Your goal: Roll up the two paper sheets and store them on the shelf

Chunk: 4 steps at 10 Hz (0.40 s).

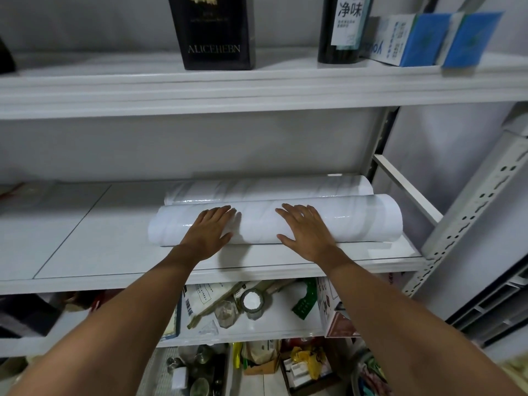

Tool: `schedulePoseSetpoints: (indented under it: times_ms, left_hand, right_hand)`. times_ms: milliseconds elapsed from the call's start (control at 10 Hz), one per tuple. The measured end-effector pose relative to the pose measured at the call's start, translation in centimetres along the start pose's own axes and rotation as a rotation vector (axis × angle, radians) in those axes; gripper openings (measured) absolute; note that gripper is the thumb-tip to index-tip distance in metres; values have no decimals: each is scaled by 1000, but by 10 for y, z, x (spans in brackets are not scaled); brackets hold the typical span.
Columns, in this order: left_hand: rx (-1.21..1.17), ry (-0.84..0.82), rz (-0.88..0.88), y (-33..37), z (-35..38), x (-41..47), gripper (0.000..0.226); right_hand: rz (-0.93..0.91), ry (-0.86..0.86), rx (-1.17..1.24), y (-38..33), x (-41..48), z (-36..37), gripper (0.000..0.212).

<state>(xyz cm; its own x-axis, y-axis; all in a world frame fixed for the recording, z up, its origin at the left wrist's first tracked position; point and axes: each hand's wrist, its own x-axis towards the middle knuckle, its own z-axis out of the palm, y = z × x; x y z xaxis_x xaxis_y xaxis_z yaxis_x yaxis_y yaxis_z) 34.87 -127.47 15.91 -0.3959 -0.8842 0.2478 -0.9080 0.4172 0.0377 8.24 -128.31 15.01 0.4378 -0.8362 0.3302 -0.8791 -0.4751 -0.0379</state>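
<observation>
Two rolled white paper sheets lie side by side on the middle shelf. The front roll is glossy with faint grey streaks; the back roll lies right behind it, touching it. My left hand rests flat on the front roll's left half, fingers spread. My right hand lies flat on its right half, fingers apart. Neither hand grips the roll.
A black box, a dark bottle and blue-white cartons stand on the upper shelf. The lower shelf holds packets, a jar and a box. A perforated metal upright borders the right side.
</observation>
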Motion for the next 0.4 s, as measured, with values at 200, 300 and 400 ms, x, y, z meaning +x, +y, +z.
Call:
schedulePoseSetpoints:
  times_ms: [200,300,400]
  left_hand:
    - [-22,-36,-42,28,-27,-9,54]
    - [-33,-52,-67,45,-50,-12,54]
    - [-2,-93,-95,63,-82,-14,54]
  right_hand:
    - [23,-52,97,-17,-9,-33,57]
    - [43,-55,148,-26,-12,-58,56]
    - [81,-84,118,-39,-15,-95,57]
